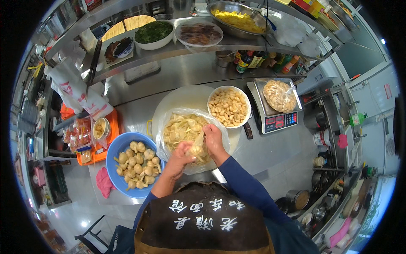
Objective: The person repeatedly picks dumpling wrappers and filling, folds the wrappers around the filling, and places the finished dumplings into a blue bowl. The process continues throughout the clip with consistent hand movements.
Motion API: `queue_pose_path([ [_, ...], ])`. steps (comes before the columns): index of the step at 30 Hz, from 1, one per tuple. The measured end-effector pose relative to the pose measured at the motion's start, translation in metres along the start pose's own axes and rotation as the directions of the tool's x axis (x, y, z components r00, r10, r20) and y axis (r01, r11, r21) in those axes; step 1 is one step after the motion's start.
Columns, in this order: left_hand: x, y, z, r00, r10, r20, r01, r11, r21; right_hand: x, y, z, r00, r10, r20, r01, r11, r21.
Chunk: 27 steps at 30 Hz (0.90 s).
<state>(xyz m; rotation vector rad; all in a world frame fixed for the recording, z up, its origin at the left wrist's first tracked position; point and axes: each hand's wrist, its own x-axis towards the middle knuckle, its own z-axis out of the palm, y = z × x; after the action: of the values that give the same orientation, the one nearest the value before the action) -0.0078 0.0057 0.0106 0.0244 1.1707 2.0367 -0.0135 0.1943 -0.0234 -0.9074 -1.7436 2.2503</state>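
Observation:
A garlic bulb (197, 149) with loosened skin is between my two hands. My left hand (182, 157) holds it from below, while my right hand (212, 138) pinches a strip of its skin drawn upward. Beneath them a clear plastic bag (163, 149) lies open, heaped with garlic skins (180, 127). A white bowl (246, 119) full of peeled garlic cloves (229, 106) stands just beyond my right hand. To the left, a blue plastic basin (111, 158) holds several whole garlic bulbs (138, 168) with stems.
A round cutting board (177, 92) lies under the bag. By the bowl is a knife handle (248, 130). A digital scale (269, 127) bears a bag of peeled cloves (279, 95). An orange tray (114, 123) and a pink cloth (104, 182) are left; a steel shelf (152, 57) crosses the back.

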Motion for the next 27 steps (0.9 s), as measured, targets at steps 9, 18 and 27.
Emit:
queue_pose_path([
  [9, 0.001, 0.02, -0.005, 0.977, 0.091, -0.193, -0.114, 0.987, -0.111, -0.061, -0.044, 0.002, 0.874, -0.448, 0.186, 0.471, 0.691, -0.548],
  [18, 0.002, 0.02, -0.007, 0.992, 0.059, -0.112, -0.052, 0.996, 0.067, -0.063, -0.038, -0.004, 0.768, -0.404, 0.498, 0.637, 0.567, -0.522],
  [27, 0.01, 0.011, 0.004, 0.859, 0.48, -0.178, -0.203, 0.638, 0.742, -0.071, -0.037, 0.012, 0.663, -0.455, 0.594, 0.743, 0.495, -0.451],
])
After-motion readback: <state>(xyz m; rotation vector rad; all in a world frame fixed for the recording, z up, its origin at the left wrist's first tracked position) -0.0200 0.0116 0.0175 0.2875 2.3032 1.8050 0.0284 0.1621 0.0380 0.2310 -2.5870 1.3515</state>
